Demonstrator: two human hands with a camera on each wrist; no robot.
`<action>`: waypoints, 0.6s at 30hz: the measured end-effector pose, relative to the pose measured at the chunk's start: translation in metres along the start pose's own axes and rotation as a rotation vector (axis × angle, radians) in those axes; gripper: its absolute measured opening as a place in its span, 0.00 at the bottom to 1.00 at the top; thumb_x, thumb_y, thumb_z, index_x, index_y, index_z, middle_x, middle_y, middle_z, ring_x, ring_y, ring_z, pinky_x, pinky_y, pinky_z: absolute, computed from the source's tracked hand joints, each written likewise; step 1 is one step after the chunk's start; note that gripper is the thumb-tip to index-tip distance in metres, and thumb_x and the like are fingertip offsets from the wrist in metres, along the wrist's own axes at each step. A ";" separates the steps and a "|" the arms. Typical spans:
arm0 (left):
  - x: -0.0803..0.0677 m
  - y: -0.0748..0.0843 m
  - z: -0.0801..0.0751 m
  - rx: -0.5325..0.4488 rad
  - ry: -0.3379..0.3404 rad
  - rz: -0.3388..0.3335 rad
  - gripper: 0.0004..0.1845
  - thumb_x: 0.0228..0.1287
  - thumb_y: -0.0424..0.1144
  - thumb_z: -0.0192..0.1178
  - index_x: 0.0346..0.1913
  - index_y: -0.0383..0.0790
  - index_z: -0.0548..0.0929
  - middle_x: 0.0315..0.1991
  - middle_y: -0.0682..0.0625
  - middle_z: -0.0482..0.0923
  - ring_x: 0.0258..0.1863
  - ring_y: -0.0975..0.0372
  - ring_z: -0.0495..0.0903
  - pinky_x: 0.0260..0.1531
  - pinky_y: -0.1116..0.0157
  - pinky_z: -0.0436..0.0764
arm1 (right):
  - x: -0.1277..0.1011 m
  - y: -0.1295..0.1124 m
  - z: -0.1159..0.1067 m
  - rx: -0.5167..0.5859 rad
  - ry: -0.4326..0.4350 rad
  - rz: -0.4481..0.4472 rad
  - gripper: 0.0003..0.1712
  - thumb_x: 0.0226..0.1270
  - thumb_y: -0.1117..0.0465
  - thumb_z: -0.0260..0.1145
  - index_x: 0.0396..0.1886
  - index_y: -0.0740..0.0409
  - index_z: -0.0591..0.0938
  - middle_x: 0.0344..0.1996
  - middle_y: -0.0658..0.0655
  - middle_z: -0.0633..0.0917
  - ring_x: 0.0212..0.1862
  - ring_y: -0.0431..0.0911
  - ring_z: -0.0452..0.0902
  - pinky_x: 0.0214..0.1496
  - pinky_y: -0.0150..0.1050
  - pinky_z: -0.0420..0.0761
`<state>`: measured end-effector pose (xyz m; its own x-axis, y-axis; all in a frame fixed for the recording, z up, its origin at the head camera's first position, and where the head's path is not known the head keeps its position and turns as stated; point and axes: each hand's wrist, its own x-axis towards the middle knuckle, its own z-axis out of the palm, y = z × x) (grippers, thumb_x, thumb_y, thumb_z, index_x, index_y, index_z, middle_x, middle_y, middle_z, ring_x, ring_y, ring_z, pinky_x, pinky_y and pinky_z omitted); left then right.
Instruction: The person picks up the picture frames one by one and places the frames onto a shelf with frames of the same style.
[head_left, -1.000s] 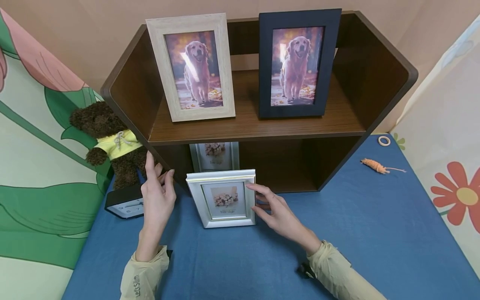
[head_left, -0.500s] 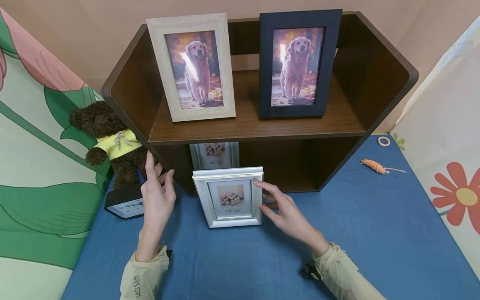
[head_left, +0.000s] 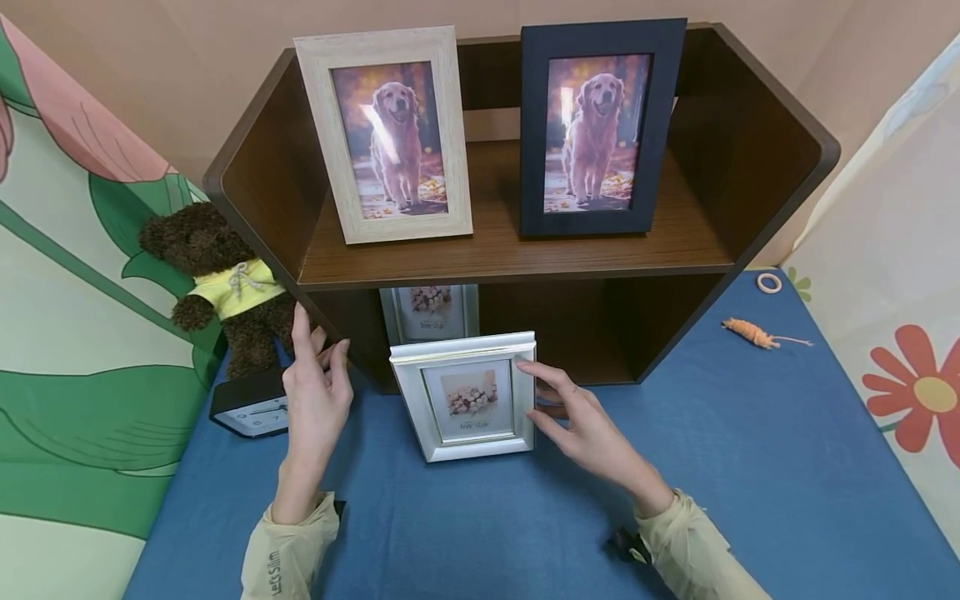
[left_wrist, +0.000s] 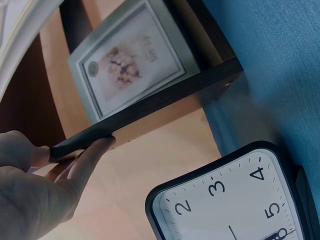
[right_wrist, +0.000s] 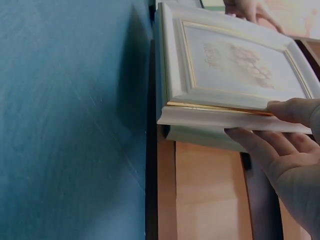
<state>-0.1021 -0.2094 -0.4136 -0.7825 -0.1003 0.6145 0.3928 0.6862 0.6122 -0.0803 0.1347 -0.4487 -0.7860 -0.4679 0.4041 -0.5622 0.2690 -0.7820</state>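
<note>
Right hand (head_left: 581, 421) grips the right edge of a small silver picture frame (head_left: 465, 397); thumb on the front moulding, fingers (right_wrist: 260, 150) curled round behind, as the right wrist view shows. The frame stands upright on the blue counter (head_left: 750, 467), just in front of the lower opening of a dark brown shelf (head_left: 510, 254), tilted slightly back.

Left hand (head_left: 315, 392) is at the shelf's left side panel: fingers mostly straight, fingertips (left_wrist: 97, 150) touching the panel's front edge, thumb on its other side. It holds nothing else; the hold on the panel looks light.

Inside the lower compartment, behind the held frame, stands a second silver frame (head_left: 429, 312) with the same flower print. On the upper shelf board stand two tall frames, each with a photo of a golden dog: a pale wood frame (head_left: 384, 133) at left, a dark navy frame (head_left: 597, 125) at right, set apart from each other.

Left of the shelf, a brown teddy bear (head_left: 217, 287) in a yellow top sits against the printed backdrop. A black-rimmed clock (head_left: 251, 406) lies just beside the left hand. Far right on the counter: a small orange tuft with a string (head_left: 753, 332) and a small ring (head_left: 767, 282), well apart from the hands
</note>
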 end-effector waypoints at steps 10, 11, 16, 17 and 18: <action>-0.001 0.000 0.001 0.004 0.002 0.003 0.41 0.77 0.18 0.56 0.85 0.36 0.52 0.66 0.28 0.79 0.45 0.34 0.88 0.35 0.41 0.83 | 0.001 0.000 -0.016 0.012 0.030 -0.004 0.48 0.62 0.87 0.70 0.79 0.60 0.65 0.69 0.70 0.77 0.62 0.63 0.83 0.54 0.55 0.86; -0.001 0.000 0.001 0.005 0.005 0.004 0.41 0.77 0.18 0.56 0.85 0.36 0.52 0.65 0.29 0.79 0.45 0.34 0.89 0.35 0.42 0.83 | 0.002 0.000 -0.018 0.010 0.031 -0.005 0.48 0.62 0.87 0.70 0.79 0.60 0.65 0.69 0.70 0.77 0.63 0.63 0.83 0.55 0.54 0.86; -0.001 -0.001 0.000 0.011 0.005 0.006 0.40 0.78 0.19 0.56 0.85 0.37 0.52 0.65 0.30 0.80 0.43 0.35 0.89 0.35 0.58 0.83 | 0.001 0.001 -0.025 -0.006 0.039 0.006 0.49 0.63 0.87 0.69 0.79 0.59 0.65 0.70 0.70 0.77 0.62 0.64 0.83 0.56 0.56 0.85; -0.001 -0.001 0.000 0.014 0.002 0.006 0.40 0.78 0.20 0.56 0.85 0.37 0.52 0.65 0.30 0.80 0.43 0.35 0.89 0.35 0.63 0.82 | 0.001 0.002 -0.026 -0.010 0.043 0.011 0.49 0.63 0.87 0.70 0.80 0.59 0.65 0.70 0.70 0.77 0.62 0.64 0.83 0.56 0.57 0.85; -0.001 -0.002 0.000 0.015 0.001 0.005 0.40 0.78 0.20 0.56 0.85 0.37 0.52 0.65 0.30 0.80 0.42 0.35 0.89 0.35 0.67 0.80 | 0.001 0.003 -0.027 -0.016 0.048 0.017 0.49 0.62 0.87 0.70 0.80 0.59 0.65 0.70 0.70 0.77 0.62 0.64 0.83 0.56 0.57 0.84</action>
<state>-0.1021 -0.2104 -0.4155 -0.7804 -0.0974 0.6177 0.3893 0.6974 0.6018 -0.0899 0.1580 -0.4376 -0.8067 -0.4223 0.4133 -0.5524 0.2906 -0.7813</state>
